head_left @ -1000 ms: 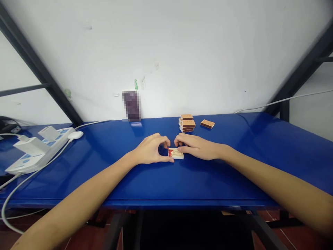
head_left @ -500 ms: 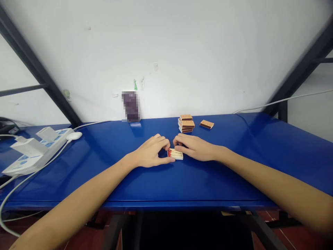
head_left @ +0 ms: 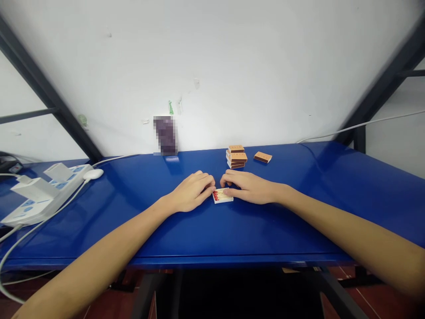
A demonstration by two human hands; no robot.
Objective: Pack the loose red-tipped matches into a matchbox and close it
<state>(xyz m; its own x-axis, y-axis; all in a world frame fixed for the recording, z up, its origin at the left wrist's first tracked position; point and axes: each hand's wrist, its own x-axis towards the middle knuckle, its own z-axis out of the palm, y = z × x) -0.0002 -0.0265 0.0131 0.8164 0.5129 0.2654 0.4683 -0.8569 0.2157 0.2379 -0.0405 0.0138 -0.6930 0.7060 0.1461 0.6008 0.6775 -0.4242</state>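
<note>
A small white matchbox tray (head_left: 223,200) with red-tipped matches (head_left: 219,194) lies on the blue table, its red heads toward the left. My left hand (head_left: 193,191) rests at the tray's left end, thumb and fingers drawn together at its upper left corner. From the right, my right hand (head_left: 247,188) reaches over the tray with its thumb on the matches and its fingers curled behind the far edge. Behind the hands stands a stack of several orange-brown matchboxes (head_left: 238,157). One more matchbox (head_left: 263,157) lies to the right of the stack.
A white power strip (head_left: 43,204) with plugs and cables sits on the left of the blue table (head_left: 206,239). A pixelated dark object (head_left: 167,135) leans on the white wall. Black metal posts slant up on both sides, and a white cable (head_left: 352,129) runs at the right.
My left thumb has moved up from the tray's near edge toward its left corner, beside the fingers. The matches lie more evenly in the tray. My right hand has barely moved.
</note>
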